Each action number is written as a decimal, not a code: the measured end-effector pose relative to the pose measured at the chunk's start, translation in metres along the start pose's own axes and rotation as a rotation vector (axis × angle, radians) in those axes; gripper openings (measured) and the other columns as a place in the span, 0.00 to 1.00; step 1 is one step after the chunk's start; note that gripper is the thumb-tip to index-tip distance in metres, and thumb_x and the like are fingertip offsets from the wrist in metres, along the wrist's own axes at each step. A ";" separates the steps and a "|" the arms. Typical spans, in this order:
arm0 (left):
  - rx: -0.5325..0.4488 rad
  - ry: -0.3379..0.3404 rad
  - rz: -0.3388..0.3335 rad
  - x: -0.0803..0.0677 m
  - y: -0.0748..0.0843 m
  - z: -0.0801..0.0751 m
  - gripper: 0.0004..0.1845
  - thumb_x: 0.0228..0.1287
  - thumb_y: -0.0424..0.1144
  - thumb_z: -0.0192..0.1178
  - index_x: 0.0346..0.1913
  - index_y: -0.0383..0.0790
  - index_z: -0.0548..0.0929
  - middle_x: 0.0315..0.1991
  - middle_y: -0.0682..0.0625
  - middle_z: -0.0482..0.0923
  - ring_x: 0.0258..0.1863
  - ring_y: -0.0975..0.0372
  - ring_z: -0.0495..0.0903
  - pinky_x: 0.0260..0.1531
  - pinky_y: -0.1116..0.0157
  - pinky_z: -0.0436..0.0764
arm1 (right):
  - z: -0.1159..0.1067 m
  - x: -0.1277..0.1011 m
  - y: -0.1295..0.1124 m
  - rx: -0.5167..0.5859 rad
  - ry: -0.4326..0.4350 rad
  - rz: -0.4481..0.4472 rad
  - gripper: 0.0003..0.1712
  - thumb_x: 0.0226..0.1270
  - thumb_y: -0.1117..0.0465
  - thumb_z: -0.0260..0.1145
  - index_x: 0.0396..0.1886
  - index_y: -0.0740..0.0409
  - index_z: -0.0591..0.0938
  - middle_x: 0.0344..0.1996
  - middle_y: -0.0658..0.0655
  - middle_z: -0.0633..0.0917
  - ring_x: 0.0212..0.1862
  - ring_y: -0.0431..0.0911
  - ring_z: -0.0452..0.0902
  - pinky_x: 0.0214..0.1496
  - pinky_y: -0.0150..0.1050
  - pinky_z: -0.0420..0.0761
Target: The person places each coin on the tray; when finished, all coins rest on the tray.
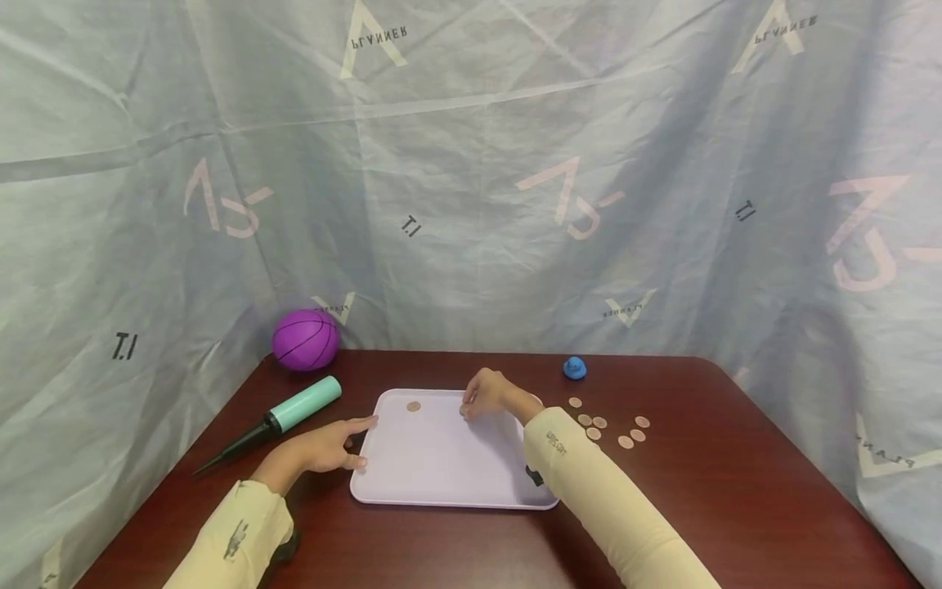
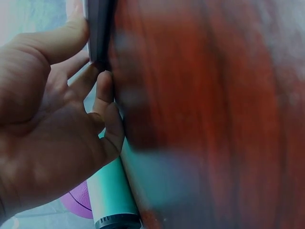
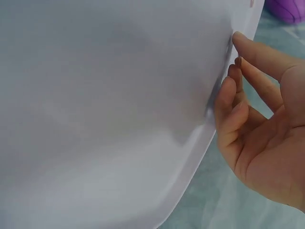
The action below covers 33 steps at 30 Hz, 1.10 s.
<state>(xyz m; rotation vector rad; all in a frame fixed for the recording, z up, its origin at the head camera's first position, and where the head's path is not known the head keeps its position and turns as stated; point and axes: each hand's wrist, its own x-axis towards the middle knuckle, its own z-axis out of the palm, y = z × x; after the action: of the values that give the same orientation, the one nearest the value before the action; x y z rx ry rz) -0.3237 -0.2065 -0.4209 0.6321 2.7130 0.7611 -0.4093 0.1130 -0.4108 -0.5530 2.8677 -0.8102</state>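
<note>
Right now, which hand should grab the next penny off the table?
Probably the right hand: it hangs over the tray, beside the loose pennies on the table to its right. The left hand rests on the tray's far-side edge, away from them.

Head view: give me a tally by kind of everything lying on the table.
Tray: 1
Coins: 8 (1 on the tray, 7 beside it)
Purple ball: 1
Teal pump: 1
Small blue object: 1
Total: 12
</note>
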 end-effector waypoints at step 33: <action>0.023 0.003 -0.024 0.002 -0.002 0.003 0.43 0.57 0.40 0.72 0.74 0.37 0.64 0.71 0.33 0.64 0.62 0.39 0.73 0.65 0.41 0.65 | 0.018 0.014 -0.017 0.055 -0.010 0.139 0.06 0.54 0.57 0.79 0.28 0.51 0.88 0.28 0.48 0.84 0.30 0.40 0.76 0.25 0.34 0.79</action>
<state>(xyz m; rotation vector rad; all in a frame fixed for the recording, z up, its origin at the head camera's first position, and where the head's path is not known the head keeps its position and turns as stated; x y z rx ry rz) -0.3253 -0.2061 -0.4247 0.6027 2.7309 0.7274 -0.4132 0.0857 -0.4168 -0.3465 2.8273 -0.8576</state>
